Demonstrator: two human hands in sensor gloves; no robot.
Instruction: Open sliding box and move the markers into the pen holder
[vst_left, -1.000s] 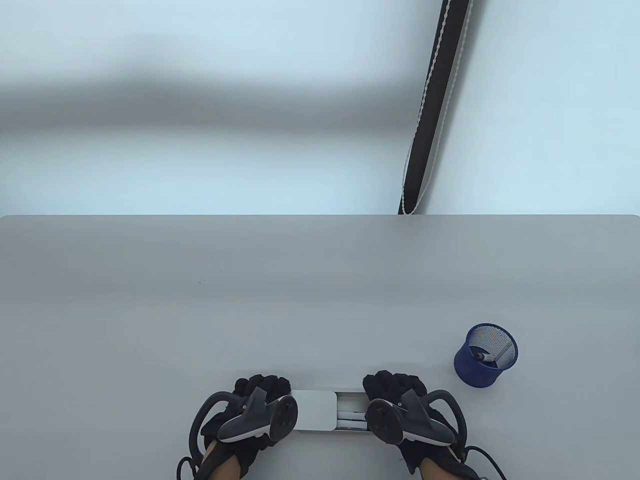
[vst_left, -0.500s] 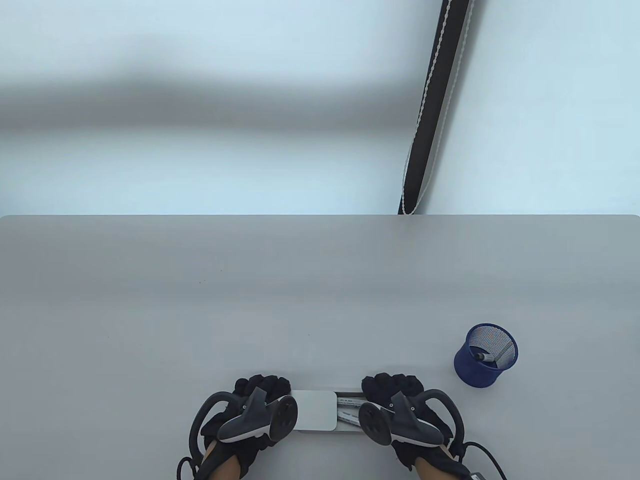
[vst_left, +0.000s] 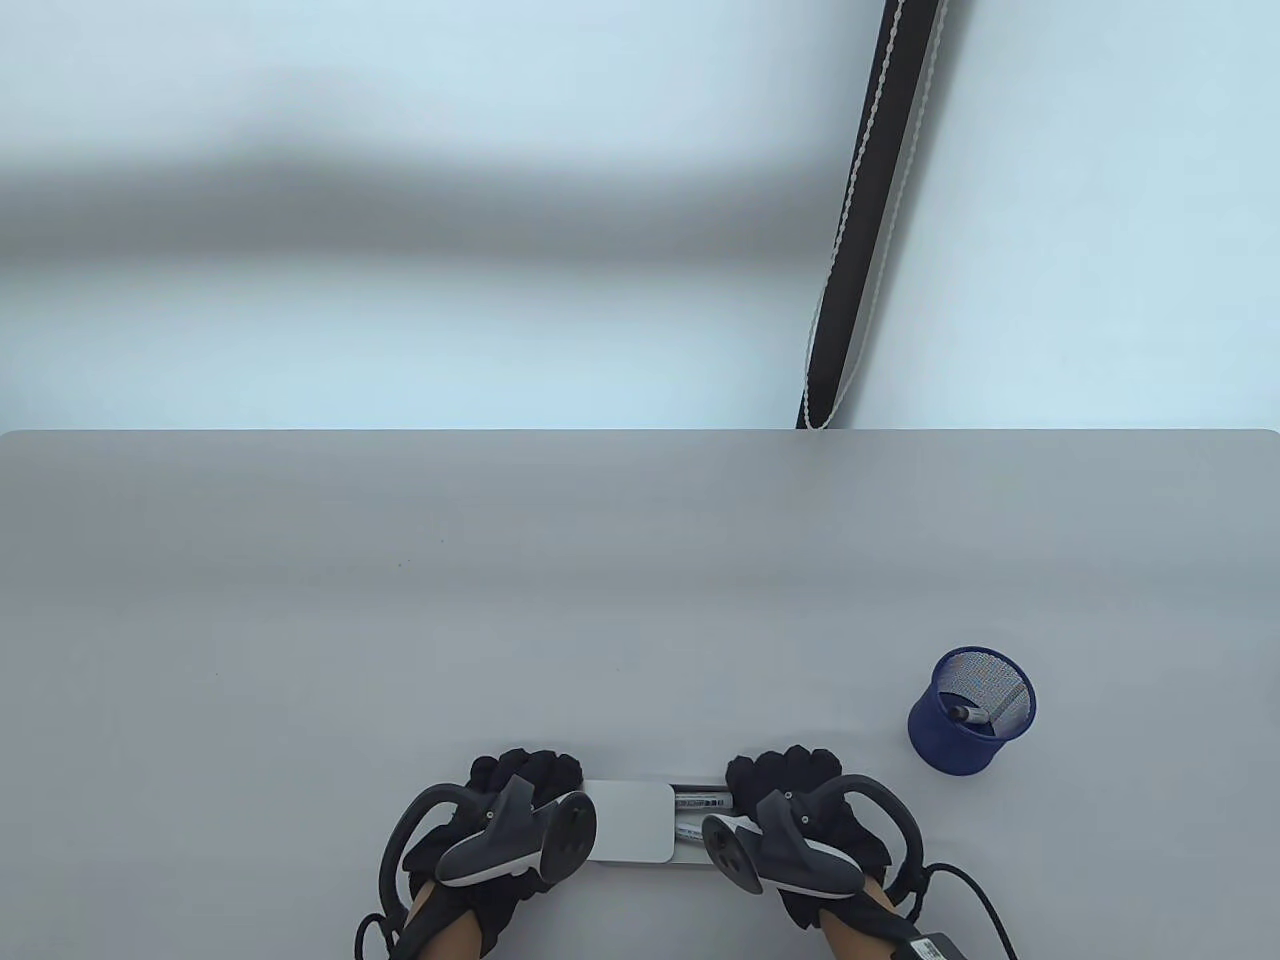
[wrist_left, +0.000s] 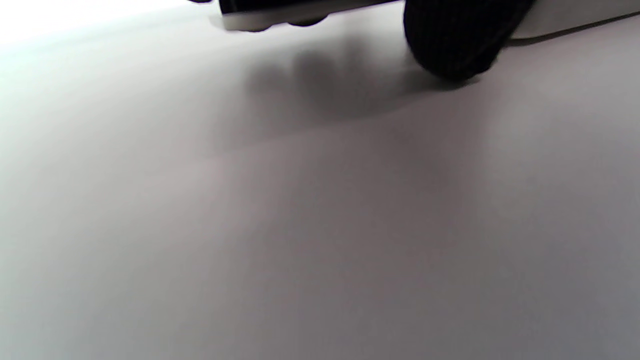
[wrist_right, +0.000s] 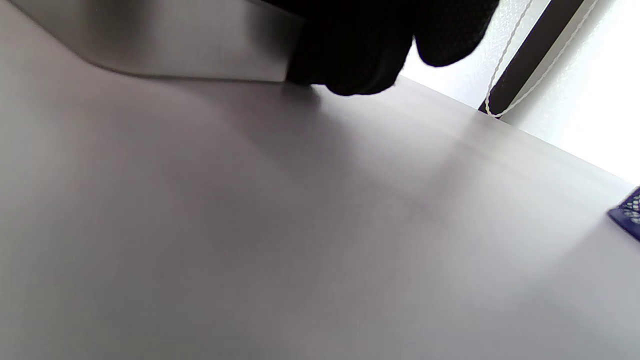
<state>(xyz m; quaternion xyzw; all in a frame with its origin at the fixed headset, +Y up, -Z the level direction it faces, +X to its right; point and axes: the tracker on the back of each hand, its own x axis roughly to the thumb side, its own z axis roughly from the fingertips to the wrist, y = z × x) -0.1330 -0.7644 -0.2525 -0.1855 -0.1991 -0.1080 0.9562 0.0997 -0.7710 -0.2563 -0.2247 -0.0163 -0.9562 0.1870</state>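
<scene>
The white sliding box (vst_left: 630, 822) lies near the table's front edge, its cover slid left. Its tray shows at the right with grey markers (vst_left: 700, 803) lying inside. My left hand (vst_left: 525, 778) grips the box's left end; its thumb (wrist_left: 460, 42) presses the box's side (wrist_left: 575, 15). My right hand (vst_left: 785, 778) holds the tray's right end, fingers (wrist_right: 350, 65) curled against the box's grey wall (wrist_right: 175, 45). Trackers hide most of both hands. The blue mesh pen holder (vst_left: 972, 712) stands to the right with one marker (vst_left: 965, 714) in it.
A grey table (vst_left: 600, 600) stretches bare behind the box. A black window post with a white bead cord (vst_left: 860, 220) stands beyond the far edge. A cable and adapter (vst_left: 950, 940) trail from my right wrist. The pen holder's edge (wrist_right: 627, 212) shows at far right.
My right hand has rolled and shifted left over the open tray, so less of the markers shows. My left hand and the box's cover have stayed put.
</scene>
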